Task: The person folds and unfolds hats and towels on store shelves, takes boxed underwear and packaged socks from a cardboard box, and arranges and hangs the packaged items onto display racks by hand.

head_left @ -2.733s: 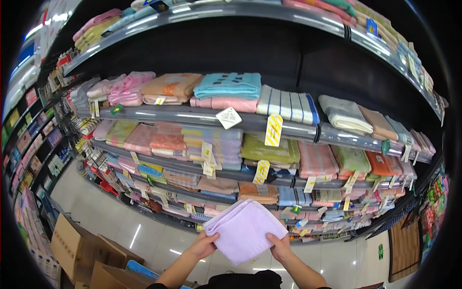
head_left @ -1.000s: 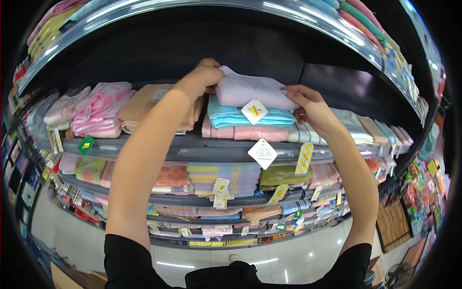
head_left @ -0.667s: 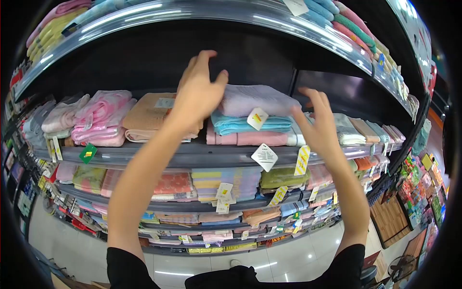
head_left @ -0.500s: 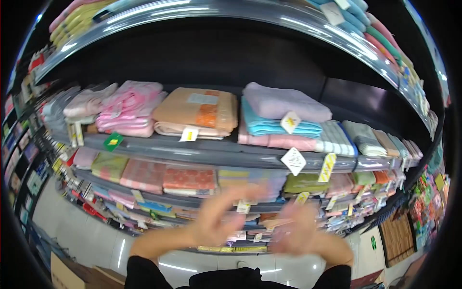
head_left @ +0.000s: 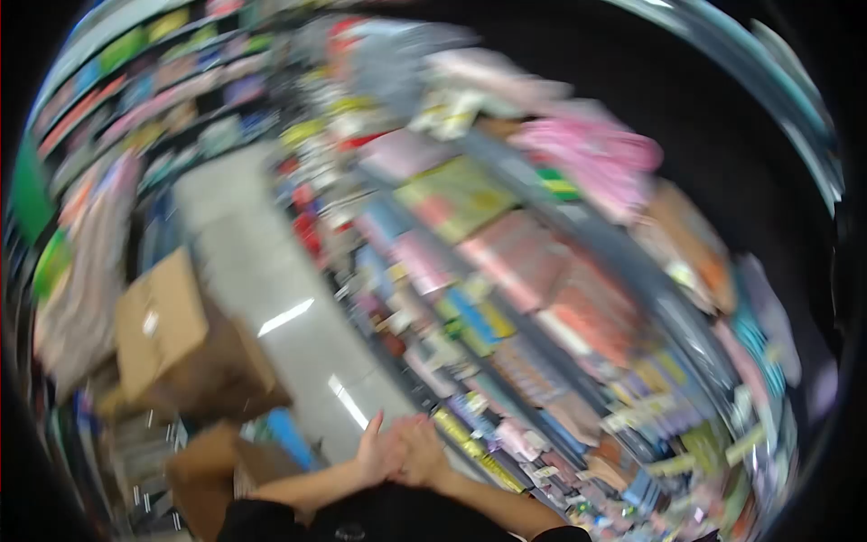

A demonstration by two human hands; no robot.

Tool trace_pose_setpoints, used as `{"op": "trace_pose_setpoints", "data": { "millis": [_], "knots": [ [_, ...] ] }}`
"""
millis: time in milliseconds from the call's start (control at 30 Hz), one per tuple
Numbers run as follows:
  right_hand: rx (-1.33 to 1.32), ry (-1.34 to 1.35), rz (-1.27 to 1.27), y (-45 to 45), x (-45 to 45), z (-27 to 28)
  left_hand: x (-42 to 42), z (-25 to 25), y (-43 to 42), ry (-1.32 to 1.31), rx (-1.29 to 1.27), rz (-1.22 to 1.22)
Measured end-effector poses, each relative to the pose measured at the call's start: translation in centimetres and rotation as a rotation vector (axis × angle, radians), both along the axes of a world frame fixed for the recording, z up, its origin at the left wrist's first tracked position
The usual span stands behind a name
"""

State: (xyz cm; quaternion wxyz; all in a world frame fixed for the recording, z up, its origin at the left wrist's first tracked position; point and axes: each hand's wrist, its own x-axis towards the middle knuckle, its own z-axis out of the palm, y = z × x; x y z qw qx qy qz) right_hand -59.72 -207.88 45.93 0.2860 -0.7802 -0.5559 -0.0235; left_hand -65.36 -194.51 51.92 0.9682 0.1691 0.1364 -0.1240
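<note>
My left hand [head_left: 377,455] and my right hand [head_left: 421,457] are together at the bottom centre, low in front of my body. The left thumb stands apart, and no item shows in that hand. The right fingers are blurred against the left hand, so their pose is unclear. Far to the right, the lavender towel [head_left: 770,316] lies on the blue towel [head_left: 751,348] on the shelf. A tan towel [head_left: 691,239] and a bright pink bundle [head_left: 591,155] lie farther left along that shelf.
Several lower shelf rows hold folded towels [head_left: 515,257]. Open cardboard boxes [head_left: 158,325] stand at the lower left beside the pale tiled floor [head_left: 244,230]. More stocked shelves [head_left: 135,99] are at the upper left. The view is tilted and blurred.
The lavender towel went from both hands onto the blue towel and was let go. Both hands have since dropped and come together. The view has swung left and tilted, bringing the boxes into sight.
</note>
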Motion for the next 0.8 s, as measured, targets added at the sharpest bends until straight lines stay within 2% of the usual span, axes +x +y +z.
{"op": "trace_pose_setpoints", "data": {
  "millis": [67, 100, 133, 167, 233, 267, 300, 333, 367, 433, 500, 567, 633, 700, 800],
  "knots": [
    [0.152, -0.009, 0.085, 2.8, 0.1, -1.4, -2.4, -1.5, 2.6, 0.068, 0.094, 0.161],
    [0.128, 0.082, 0.152, 4.1, 0.1, -1.3, -3.9, -2.0, 3.2, 0.106, 0.153, 0.250],
    [-0.015, 0.195, 0.185, 5.2, 0.1, -0.9, -5.5, -2.5, 3.6, 0.158, 0.117, 0.376],
    [0.012, 0.290, 0.182, 6.1, 0.1, -2.7, -6.7, -3.0, 4.0, 0.157, 0.184, 0.415],
    [-0.139, 0.308, 0.184, 7.4, 0.5, -5.6, -8.7, -2.9, 5.1, 0.181, 0.237, 0.511],
    [-0.162, 0.314, 0.254, 7.8, 0.7, -6.7, -9.6, -2.1, 5.5, 0.244, 0.307, 0.539],
    [-0.290, 0.430, 0.217, 8.2, 0.7, -7.7, -10.3, -2.0, 6.1, 0.312, 0.374, 0.552],
    [-0.421, 0.541, 0.174, 8.2, 0.9, -8.8, -10.9, -4.5, 6.1, 0.367, 0.540, 0.724],
    [-0.365, 0.596, 0.220, 8.4, 1.1, -10.2, -11.9, -4.8, 6.1, 0.406, 0.525, 0.770],
    [-0.529, 0.553, 0.290, 8.6, 2.4, -13.6, -14.6, -5.0, 6.7, 0.669, 1.216, 0.905],
    [-0.602, 0.645, 0.308, 9.2, 3.4, -15.3, -17.3, -4.8, 7.7, 1.009, 1.921, 0.942],
    [-0.658, 0.677, 0.323, 10.4, 4.6, -16.8, -18.9, -4.2, 8.7, 1.512, 1.995, 0.818],
    [-0.714, 0.682, 0.347, 12.1, 5.9, -17.8, -21.1, -6.5, 9.1, 1.611, 1.831, 0.777],
    [-0.708, 0.686, 0.373, 14.4, 7.2, -18.2, -21.6, -7.8, 8.6, 1.531, 1.541, 0.610],
    [-0.706, 0.700, 0.348, 17.6, 9.2, -18.4, -18.6, -8.4, 7.4, 1.358, 1.574, 0.637]
  ]
}}
